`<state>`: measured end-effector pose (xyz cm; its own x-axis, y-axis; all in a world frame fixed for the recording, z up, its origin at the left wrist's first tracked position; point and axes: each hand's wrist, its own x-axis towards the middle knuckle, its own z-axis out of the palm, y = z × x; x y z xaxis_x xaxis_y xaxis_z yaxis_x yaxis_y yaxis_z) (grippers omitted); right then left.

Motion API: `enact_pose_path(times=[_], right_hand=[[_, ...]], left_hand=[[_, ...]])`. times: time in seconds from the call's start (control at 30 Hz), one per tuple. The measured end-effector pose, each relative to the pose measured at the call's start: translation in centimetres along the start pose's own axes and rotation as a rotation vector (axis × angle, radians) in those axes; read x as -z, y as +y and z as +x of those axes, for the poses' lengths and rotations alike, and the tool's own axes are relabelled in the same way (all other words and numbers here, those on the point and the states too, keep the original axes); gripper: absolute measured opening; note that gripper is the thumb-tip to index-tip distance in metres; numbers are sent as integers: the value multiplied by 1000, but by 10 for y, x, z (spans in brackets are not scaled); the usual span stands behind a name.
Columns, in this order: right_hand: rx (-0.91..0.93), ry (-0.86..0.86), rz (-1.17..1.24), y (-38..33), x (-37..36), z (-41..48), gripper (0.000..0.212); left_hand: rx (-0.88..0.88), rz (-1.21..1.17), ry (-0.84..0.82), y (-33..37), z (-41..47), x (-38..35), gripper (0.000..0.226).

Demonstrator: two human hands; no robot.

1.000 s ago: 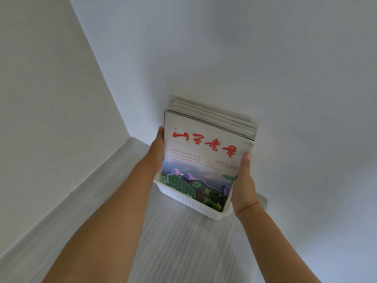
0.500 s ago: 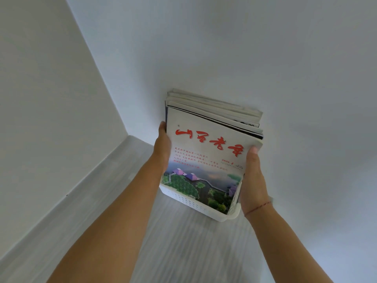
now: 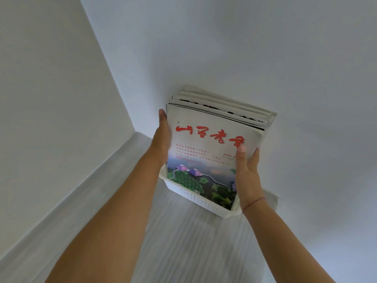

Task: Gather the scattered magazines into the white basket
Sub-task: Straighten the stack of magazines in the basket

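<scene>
Head view: the magazines (image 3: 206,144) stand up in the white basket (image 3: 189,198), which sits on the floor (image 3: 183,242) right against the wall (image 3: 224,48). The left hand (image 3: 163,137) lies flat with straight fingers on the left side of the stack. The right hand (image 3: 247,176) grips the right side, thumb on the front cover, fingers behind.

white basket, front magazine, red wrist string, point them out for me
white basket (image 3: 193,198): head view, perforated front wall
front magazine (image 3: 204,160): head view, middle of cover
red wrist string (image 3: 254,203): head view, mid-strand across wrist
</scene>
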<state>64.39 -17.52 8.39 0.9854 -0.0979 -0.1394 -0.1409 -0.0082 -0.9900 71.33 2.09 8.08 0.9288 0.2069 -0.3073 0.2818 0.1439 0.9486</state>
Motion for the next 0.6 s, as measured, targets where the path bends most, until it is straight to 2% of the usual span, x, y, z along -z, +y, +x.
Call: enact_pose_path(times=[0.13, 0.27, 0.4, 0.5, 0.6], right_hand=[[-99, 19, 48, 12, 4, -7, 83], [-116, 18, 99, 5, 8, -9, 75], [75, 198, 75, -21, 16, 0, 45], [41, 284, 173, -48, 14, 17, 46], [-47, 391, 137, -63, 5, 26, 53]], left_hand=[[20, 95, 78, -1, -1, -14, 65], [34, 40, 99, 2, -10, -13, 64], [-61, 10, 176, 25, -14, -20, 68], [-86, 84, 228, 53, -12, -28, 49], [-90, 135, 262, 59, -8, -28, 38]])
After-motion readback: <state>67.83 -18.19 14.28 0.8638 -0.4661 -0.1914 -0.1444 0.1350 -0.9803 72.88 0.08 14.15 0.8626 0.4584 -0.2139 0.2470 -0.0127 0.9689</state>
